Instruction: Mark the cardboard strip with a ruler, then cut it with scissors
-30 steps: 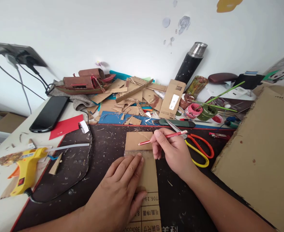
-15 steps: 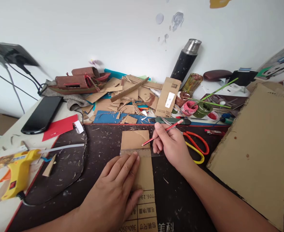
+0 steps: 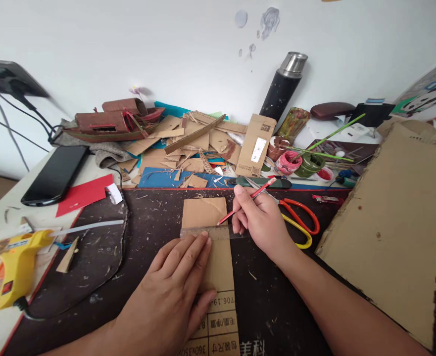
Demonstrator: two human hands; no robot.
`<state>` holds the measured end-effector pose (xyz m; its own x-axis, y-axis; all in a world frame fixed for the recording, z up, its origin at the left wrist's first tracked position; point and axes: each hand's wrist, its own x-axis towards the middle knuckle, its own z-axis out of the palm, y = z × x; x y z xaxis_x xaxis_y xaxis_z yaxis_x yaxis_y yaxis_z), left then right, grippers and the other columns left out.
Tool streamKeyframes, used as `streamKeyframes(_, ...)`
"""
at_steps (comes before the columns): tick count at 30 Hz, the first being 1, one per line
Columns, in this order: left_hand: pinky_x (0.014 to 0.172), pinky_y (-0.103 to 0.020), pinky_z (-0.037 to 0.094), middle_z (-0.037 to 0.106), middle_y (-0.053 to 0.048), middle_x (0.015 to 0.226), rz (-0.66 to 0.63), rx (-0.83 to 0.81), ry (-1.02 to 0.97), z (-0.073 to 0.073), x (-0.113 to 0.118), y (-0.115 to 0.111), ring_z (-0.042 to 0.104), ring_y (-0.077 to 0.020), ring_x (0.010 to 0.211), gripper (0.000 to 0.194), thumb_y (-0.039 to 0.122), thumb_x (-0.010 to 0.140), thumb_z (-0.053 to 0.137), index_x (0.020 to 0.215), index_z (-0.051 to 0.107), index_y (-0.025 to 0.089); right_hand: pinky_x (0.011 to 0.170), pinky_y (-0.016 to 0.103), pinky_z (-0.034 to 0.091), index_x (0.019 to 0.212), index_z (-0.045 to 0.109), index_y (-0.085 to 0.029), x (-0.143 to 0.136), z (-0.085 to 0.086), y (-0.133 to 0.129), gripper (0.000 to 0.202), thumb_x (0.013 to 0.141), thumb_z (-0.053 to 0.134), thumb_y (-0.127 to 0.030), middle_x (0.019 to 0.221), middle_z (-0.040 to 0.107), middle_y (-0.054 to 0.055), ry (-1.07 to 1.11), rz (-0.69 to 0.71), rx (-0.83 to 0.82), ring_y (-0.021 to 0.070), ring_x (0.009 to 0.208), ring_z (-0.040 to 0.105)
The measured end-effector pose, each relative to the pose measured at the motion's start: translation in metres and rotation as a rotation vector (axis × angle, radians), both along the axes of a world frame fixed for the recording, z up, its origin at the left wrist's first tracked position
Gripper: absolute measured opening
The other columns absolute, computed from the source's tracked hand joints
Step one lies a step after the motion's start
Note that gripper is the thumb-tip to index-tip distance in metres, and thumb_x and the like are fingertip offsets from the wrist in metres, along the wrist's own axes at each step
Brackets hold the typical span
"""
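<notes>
A long cardboard strip with printed text near its lower end lies on the dark mat. Across its upper part sits a clear ruler. My left hand rests flat on the strip, fingertips on the ruler, fingers stretched out. A red pencil is pinched in my right hand, its tip touching or just above the cardboard at the ruler's upper edge. Just right of that hand lie scissors with orange and yellow handles, their blades partly hidden behind it.
A yellow glue gun and a phone are at the left. Cardboard scraps, a brown model boat, paint jars and a black flask line the back. A large cardboard sheet stands at the right.
The view has shifted slightly, moving the scene a little to the left. The pencil tip has come closer to the ruler's edge; my left hand keeps its place on the ruler.
</notes>
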<state>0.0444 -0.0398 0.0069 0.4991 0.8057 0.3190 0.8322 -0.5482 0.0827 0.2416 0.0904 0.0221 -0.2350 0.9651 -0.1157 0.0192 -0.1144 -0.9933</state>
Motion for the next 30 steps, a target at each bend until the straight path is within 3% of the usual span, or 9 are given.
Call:
streamKeyframes(24,0.119,-0.047,0.040,0.066,-0.018,0.153,-0.010,-0.015,0.003,0.0006,-0.0004,0.0003,0.058,-0.0340,0.136,0.055,0.034,0.109,0.053,0.154,0.057,0.003,0.041,0.022,0.043,0.072,0.059,-0.023,-0.0003,0.0000,-0.0005,0.064,0.096,0.066,-0.082,0.042,0.046,-0.007,-0.010,0.012,-0.009,0.0142,0.038,0.059)
streamKeyframes(30,0.120,-0.045,0.040,0.068,-0.015,0.152,0.015,-0.020,-0.014,0.0000,0.0002,-0.0004,0.059,-0.0320,0.136,0.053,0.036,0.110,0.052,0.155,0.057,0.009,0.042,0.023,0.043,0.073,0.059,-0.023,-0.0006,-0.0005,-0.0013,0.063,0.097,0.065,-0.081,0.042,0.047,-0.007,-0.018,0.012,0.004,0.0145,0.038,0.058)
